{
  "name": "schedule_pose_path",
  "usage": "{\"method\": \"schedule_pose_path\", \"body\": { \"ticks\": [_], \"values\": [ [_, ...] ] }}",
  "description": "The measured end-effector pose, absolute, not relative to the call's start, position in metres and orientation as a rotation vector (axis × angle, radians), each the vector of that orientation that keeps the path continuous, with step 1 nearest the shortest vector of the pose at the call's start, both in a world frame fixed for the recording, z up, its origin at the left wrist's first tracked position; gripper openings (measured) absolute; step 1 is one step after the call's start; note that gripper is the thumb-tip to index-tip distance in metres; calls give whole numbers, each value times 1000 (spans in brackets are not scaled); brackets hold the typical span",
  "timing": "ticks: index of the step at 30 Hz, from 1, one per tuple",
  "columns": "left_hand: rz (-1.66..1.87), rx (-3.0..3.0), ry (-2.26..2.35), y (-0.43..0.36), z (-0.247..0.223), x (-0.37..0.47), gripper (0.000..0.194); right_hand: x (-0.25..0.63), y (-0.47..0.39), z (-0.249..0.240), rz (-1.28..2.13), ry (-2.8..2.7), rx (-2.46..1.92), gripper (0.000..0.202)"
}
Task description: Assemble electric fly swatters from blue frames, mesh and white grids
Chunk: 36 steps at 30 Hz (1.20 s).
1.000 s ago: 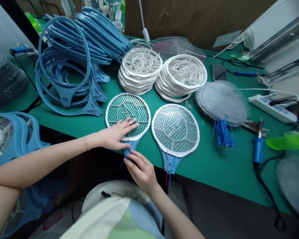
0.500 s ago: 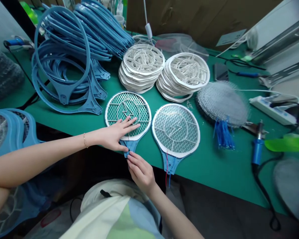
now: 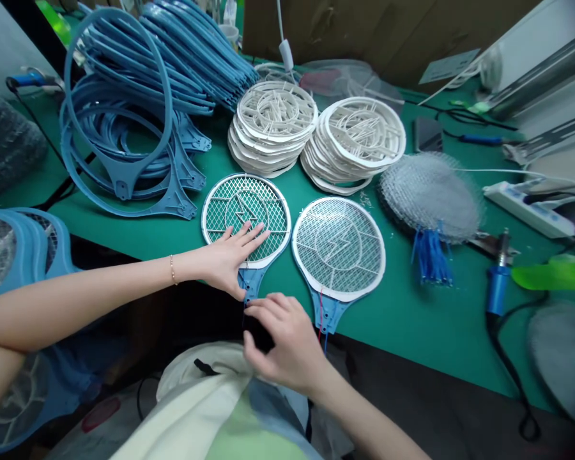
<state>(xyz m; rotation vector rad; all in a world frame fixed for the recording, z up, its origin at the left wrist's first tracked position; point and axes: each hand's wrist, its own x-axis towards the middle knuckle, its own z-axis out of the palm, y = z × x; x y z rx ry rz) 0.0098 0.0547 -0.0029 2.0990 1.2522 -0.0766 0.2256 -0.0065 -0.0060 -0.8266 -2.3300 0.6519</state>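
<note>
My left hand (image 3: pixel 230 255) lies with spread fingers on the white grid of a mosquito swatter head (image 3: pixel 270 204), its thumb beside the blue neck. Just below that neck is my right hand (image 3: pixel 282 338), fingers curved and thumb apart, with nothing visible held; a fingertip is close to the neck's end. A second swatter head (image 3: pixel 338 243) lies to the right, with a red and a blue wire hanging from its blue neck. Behind the heads stand two stacks of white ring frames, a left stack (image 3: pixel 273 121) and a right stack (image 3: pixel 359 137).
Blue racket frames (image 3: pixel 124 172) are piled at the back left. Grey mesh discs (image 3: pixel 426 191) with blue wires lie at right. Beyond them are a soldering iron (image 3: pixel 498 281) and a white power strip (image 3: pixel 529 211). More assembled blue heads (image 3: pixel 23 249) stand at the left edge.
My right hand has let go of the blue neck's end, its fingers parting as it shifts slightly right and down. My left hand stays on the grid, nearly unmoved.
</note>
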Motion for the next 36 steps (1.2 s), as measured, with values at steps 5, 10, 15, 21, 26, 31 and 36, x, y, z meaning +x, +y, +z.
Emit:
{"method": "schedule_pose_path", "body": {
  "ticks": [5,10,15,21,26,31,36],
  "values": [
    [138,2101,1335,35,37,-5,99,201,15,14,657,-2151,-1032,22],
    [1110,1934,1902,-29,88,-5,56,150,-3,-26,314,-2491,-1038,42],
    [1731,931,2006,-72,50,16,27,170,-12,-2,500,-2088,-1002,19],
    [1400,447,1545,-32,25,43,53,234,-5,35,1022,-1117,-1109,10],
    [1404,340,1451,6,39,53,52,256,-10,6,1307,-878,-1092,26],
    [1357,345,1407,24,32,51,42,279,-2,3,1465,-952,-1101,35],
    [1425,360,1467,27,31,35,32,348,60,-12,906,-1212,-1535,52]
  ]
}}
